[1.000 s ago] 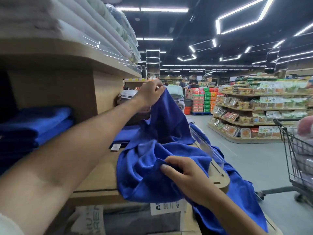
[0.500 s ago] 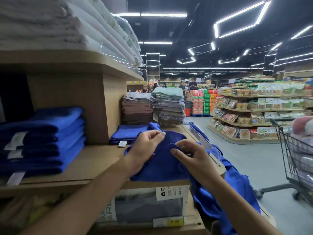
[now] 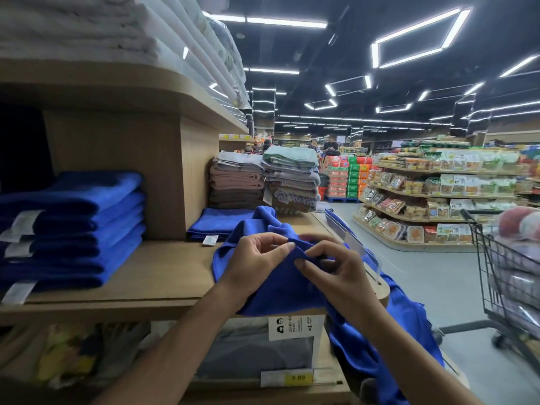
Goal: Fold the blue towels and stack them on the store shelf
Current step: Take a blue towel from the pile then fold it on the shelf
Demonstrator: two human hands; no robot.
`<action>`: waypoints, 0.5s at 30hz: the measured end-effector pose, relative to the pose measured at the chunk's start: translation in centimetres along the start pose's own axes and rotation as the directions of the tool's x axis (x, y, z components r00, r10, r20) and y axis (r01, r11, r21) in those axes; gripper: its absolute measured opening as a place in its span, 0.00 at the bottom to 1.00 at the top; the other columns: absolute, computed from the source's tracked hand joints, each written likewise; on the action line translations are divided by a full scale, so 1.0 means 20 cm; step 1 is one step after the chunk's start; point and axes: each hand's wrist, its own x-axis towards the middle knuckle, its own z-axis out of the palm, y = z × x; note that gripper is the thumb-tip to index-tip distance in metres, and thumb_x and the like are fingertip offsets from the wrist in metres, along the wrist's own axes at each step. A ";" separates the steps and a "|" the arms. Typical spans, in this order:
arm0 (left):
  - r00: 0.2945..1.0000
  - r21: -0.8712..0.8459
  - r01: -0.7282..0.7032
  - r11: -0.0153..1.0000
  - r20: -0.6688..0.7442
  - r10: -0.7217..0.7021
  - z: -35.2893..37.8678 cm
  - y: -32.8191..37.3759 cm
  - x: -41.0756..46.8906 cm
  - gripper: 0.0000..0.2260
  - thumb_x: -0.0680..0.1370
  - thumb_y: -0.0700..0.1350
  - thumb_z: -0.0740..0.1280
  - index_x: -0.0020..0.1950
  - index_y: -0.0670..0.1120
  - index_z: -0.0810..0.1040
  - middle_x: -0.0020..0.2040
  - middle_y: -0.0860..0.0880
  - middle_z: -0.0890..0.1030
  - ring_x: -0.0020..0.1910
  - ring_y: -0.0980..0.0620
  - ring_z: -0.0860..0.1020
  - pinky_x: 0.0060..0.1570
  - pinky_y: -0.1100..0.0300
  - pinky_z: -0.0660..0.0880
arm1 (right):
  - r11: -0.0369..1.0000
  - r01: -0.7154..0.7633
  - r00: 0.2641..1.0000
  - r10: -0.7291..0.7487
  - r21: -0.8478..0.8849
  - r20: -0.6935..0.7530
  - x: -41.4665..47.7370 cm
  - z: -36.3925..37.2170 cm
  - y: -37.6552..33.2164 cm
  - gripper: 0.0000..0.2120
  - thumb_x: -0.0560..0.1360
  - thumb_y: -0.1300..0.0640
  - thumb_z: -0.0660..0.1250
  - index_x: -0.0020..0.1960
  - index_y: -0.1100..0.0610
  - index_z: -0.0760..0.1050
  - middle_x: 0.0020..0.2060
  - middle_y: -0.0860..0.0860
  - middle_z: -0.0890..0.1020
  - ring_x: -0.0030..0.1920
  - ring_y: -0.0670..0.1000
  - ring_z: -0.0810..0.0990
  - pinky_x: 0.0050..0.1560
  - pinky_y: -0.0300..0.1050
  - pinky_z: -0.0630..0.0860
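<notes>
Blue towel (image 3: 277, 292), rumpled and unfolded

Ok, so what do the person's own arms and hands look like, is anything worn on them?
Both arms are bare as far as the frame shows, with no sleeve in view. The left hand and right hand wear no gloves, and I see no watch, bracelet or ring on either.

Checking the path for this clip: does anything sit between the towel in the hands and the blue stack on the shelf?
Nothing visible: only shelf board lies between the towel and the stack; one folded towel sits further back.
</notes>
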 end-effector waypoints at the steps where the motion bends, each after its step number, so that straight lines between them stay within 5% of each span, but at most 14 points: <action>1: 1.000 -0.003 -0.012 1.000 0.007 0.012 0.00 0.00 0.00 0.06 0.80 0.41 0.70 0.46 0.42 0.85 0.39 0.47 0.86 0.37 0.56 0.80 0.38 0.64 0.76 | 1.000 -0.009 1.000 0.009 -0.005 -0.004 0.00 0.01 0.00 0.05 0.74 0.57 0.76 0.43 0.50 0.82 0.54 0.45 0.83 0.54 0.48 0.83 0.48 0.51 0.82; 6: 0.987 -0.051 -0.072 0.996 0.139 0.079 0.00 0.01 -0.03 0.06 0.78 0.46 0.71 0.46 0.44 0.85 0.42 0.47 0.86 0.43 0.56 0.83 0.44 0.66 0.77 | 0.998 0.002 1.000 -0.003 -0.066 -0.027 0.01 0.01 0.01 0.05 0.75 0.57 0.75 0.43 0.48 0.81 0.44 0.46 0.82 0.48 0.49 0.82 0.46 0.43 0.81; 11: 0.996 0.001 -0.068 0.998 0.053 0.068 -0.02 -0.02 -0.01 0.03 0.79 0.43 0.71 0.49 0.44 0.84 0.45 0.47 0.86 0.45 0.56 0.83 0.47 0.64 0.78 | 0.995 -0.012 1.000 0.011 -0.102 -0.012 0.02 0.01 0.01 0.05 0.76 0.56 0.74 0.44 0.47 0.82 0.46 0.42 0.80 0.49 0.46 0.81 0.46 0.39 0.80; 15: 0.997 0.043 -0.074 0.996 -0.022 0.075 -0.03 0.00 -0.02 0.04 0.80 0.45 0.70 0.49 0.44 0.82 0.42 0.49 0.85 0.42 0.57 0.80 0.44 0.63 0.77 | 0.906 -0.010 0.990 0.069 -0.424 0.124 0.09 -0.02 -0.07 0.05 0.75 0.52 0.72 0.41 0.49 0.80 0.42 0.44 0.79 0.44 0.44 0.79 0.46 0.45 0.76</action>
